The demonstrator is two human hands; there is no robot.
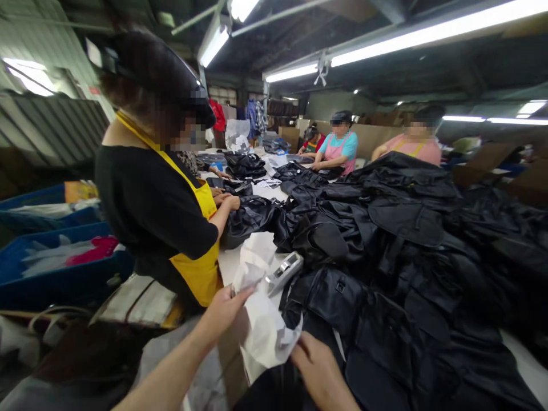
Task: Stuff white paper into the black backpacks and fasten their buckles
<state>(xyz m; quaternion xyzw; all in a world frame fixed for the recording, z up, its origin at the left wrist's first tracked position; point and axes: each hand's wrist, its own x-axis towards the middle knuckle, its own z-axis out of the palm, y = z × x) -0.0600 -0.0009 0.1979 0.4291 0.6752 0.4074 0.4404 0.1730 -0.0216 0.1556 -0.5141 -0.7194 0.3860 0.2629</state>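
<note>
Pinching crumpled white paper [266, 331] in the left hand [226, 309], midway along its left edge; touching the lower right edge with the right hand [315, 355], fingertips hidden, grip impossible to tell. Lying between both hands, equally near; running lengthwise away from the body, pointing past the tape dispenser [286, 274] toward black bags [252, 221].

Two bare hands are shown, each continued by an uncovered forearm. Behind the left hand [225, 311], a long stretch of forearm [171, 365] is exposed, smooth in outline, narrowed at the wrist and broadened toward the lower edge of view. A slender, tapered thumb [245, 295] is seen on this hand; its other fingers are mostly hidden. Behind the right hand [314, 354], a shorter stretch of bare forearm [336, 393] is shown, cut off below.
</note>
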